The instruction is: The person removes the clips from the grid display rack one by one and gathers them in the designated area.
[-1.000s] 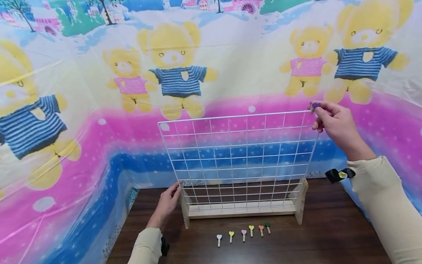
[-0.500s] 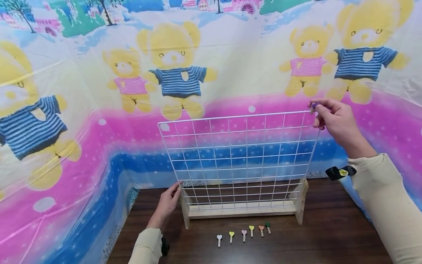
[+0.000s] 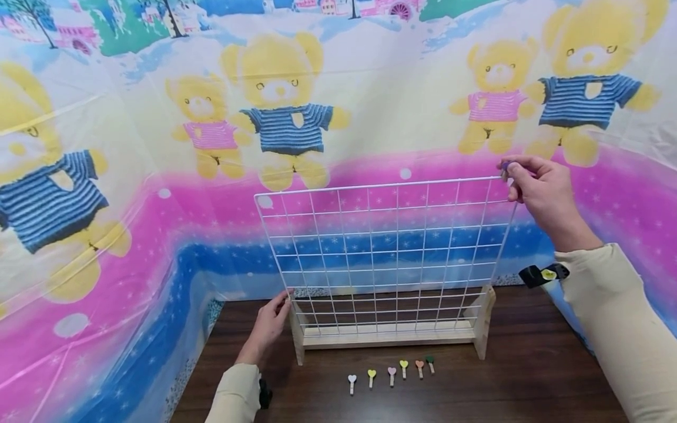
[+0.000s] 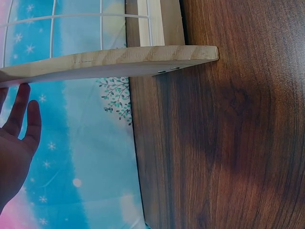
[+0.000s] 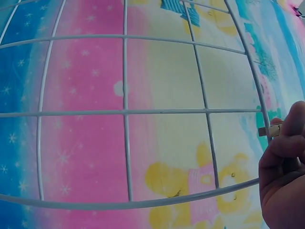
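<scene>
A white wire grid [image 3: 370, 254] stands upright in a wooden stand [image 3: 388, 338]. At the grid's top right corner, my right hand [image 3: 547, 191] pinches a small clothespin with a purple heart [image 3: 506, 166] between thumb and index finger. In the right wrist view, the wooden tip of the clothespin [image 5: 263, 131] overlaps the grid's top wire; the fingers hide most of the rest. My left hand [image 3: 268, 324] is at the grid's lower left, its extended fingertips touching the stand's wooden side panel [image 4: 109, 63].
Several heart clothespins lie in a row on the dark wood table [image 3: 476, 393] before the stand: white [image 3: 352, 384], yellow [image 3: 372, 378], pink [image 3: 392, 376], another yellow [image 3: 404, 369], orange [image 3: 419, 369] and green [image 3: 431, 363]. A bear-printed cloth [image 3: 386, 106] hangs behind.
My right hand has shifted slightly right along the grid's top corner with the clothespin, and less of the purple heart shows. The left hand and the row of clothespins stay put.
</scene>
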